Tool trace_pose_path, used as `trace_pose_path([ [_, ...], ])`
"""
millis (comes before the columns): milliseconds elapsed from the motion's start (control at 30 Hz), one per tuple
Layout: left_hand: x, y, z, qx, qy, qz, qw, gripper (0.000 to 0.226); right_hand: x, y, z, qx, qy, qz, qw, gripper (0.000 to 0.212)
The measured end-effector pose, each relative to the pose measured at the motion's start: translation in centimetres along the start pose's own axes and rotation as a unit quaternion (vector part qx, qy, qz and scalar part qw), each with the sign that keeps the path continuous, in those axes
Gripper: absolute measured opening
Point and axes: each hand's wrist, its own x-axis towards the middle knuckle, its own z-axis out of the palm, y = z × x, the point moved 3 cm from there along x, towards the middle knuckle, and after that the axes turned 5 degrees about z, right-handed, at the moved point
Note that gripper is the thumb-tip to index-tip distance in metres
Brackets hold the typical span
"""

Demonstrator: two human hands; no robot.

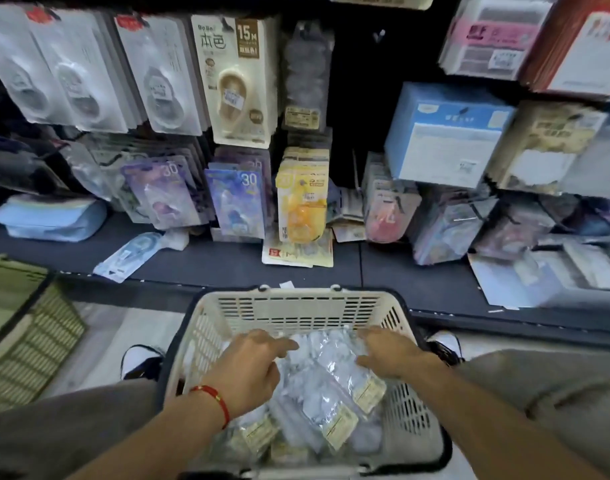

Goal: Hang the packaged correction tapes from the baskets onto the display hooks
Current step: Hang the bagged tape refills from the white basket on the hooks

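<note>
A cream plastic basket (pixel 298 306) sits between my knees, full of clear-packaged correction tapes (pixel 326 389) with yellowish label cards. My left hand (pixel 253 362), with a red string on its wrist, reaches into the basket, fingers spread loosely over the packs. Opposite it, my right hand (pixel 388 351) lies over the packs at the right side, fingers extended toward the middle. Neither hand plainly grips a pack. Above, rows of packaged correction tapes (pixel 158 74) hang on the display; the hooks themselves are hidden behind them.
A dark shelf (pixel 348 268) runs in front of the basket, with loose packs (pixel 130 254) and a yellow pack stack (pixel 301 202) on it. Blue and white boxes (pixel 445 133) fill the right. A green basket (pixel 26 327) stands at the left on the floor.
</note>
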Motion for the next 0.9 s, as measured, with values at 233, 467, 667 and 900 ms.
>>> trace_pose_path([
  [233, 0.1, 1.0, 2.1, -0.033, -0.036, -0.062, 0.997, 0.05, -0.1, -1.0, 5.2, 0.174, 0.031, 0.022, 0.984, 0.053],
  [467, 1.5, 0.9, 3.4, -0.291, 0.013, -0.257, 0.922, 0.059, -1.5, -2.2, -1.1, 0.622, -0.074, -0.015, 0.78, 0.025],
  [667, 1.3, -0.3, 3.9, -0.534, 0.132, -0.355, 0.756, 0.023, -1.2, -7.5, 0.4, 0.573, -0.057, -0.082, 0.813, 0.026],
  [900, -1.3, -5.2, 2.2, -0.455, 0.202, -0.457, 0.737, 0.018, -1.5, -7.0, 9.6, 0.084, -0.053, -0.017, 0.995, 0.061],
])
